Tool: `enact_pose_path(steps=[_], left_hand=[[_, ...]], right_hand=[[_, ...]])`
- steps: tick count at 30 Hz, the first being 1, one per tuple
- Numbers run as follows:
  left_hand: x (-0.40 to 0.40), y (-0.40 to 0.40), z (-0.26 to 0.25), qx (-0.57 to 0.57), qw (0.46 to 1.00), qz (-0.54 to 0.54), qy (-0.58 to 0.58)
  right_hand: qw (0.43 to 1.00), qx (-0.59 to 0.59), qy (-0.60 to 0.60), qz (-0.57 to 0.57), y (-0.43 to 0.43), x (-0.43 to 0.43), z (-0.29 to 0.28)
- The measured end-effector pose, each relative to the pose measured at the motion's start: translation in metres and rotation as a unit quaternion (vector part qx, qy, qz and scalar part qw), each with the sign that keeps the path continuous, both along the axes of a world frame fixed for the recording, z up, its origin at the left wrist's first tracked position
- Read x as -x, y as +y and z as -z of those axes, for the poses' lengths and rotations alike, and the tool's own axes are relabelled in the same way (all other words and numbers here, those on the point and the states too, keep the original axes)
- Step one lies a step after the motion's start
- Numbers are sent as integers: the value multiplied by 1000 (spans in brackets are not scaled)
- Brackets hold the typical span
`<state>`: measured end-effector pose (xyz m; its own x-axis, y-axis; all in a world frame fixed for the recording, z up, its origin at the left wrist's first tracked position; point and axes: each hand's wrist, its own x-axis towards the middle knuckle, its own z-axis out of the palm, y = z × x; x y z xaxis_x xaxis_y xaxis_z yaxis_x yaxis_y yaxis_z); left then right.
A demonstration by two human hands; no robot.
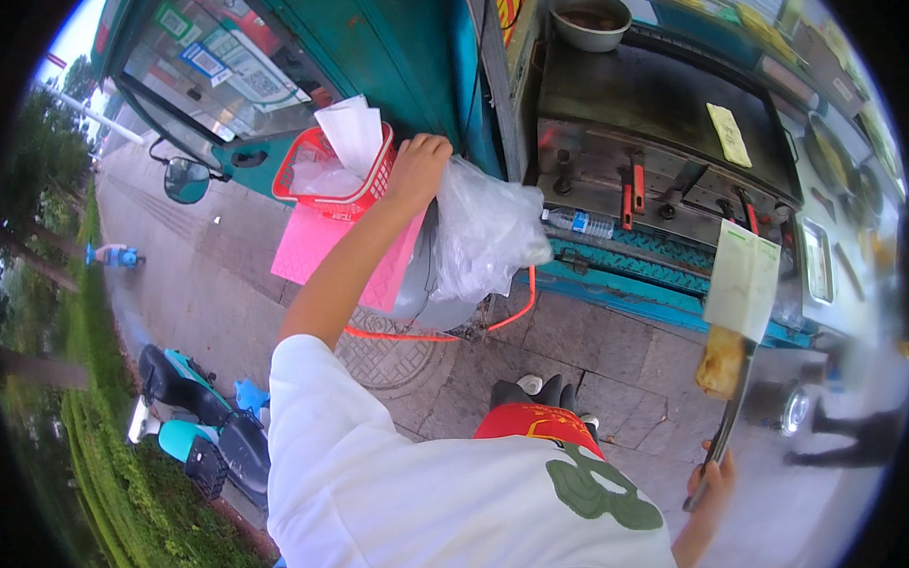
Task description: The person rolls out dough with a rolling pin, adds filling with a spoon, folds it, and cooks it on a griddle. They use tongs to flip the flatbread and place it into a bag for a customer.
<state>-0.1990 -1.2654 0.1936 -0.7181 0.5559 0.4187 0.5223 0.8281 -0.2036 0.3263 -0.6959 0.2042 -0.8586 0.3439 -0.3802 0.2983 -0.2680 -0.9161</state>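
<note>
My left hand (420, 165) reaches out with its fingers curled over the top of a bunch of clear plastic bags (486, 234). Beside that hand is a red plastic basket (379, 178) holding white paper bags (352, 133) and thin plastic. My right hand (716, 478), low on the right, holds metal tongs (729, 417). At the far end of the tongs is a browned flatbread (720, 365), its upper part inside a white paper sleeve (743, 278). The tong tips are hidden by the bread and paper.
A flat griddle (643, 89) carries a pale dough strip (729, 134) and a metal pot (590, 16). Red-handled tools (637, 184) and a water bottle (580, 222) are along its front. A pink board (318, 247) lies under the basket. Scooters (204, 420) stand at left.
</note>
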Motion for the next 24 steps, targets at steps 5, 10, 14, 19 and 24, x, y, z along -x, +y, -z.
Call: enact_pose_path(steps=[5,10,14,19,24], left_hand=[[1,20,-15,-183,967,24,-173],[-13,181,-55,-256,830,54,-493],[-52,289,-68,-208,766,123,-596],[-107,380,-104,-134,748,130,-637],[-192,519,-142,-13,651,258,-713]], right_hand=[[999,33,-6,19,-24,-16,2],[993,65,1,96,-26,-65,-11],[988,19,-49,145,-34,-92,-24],[973,119,58,189,-10,-147,8],[952,97,44,288,-3,-227,-2]])
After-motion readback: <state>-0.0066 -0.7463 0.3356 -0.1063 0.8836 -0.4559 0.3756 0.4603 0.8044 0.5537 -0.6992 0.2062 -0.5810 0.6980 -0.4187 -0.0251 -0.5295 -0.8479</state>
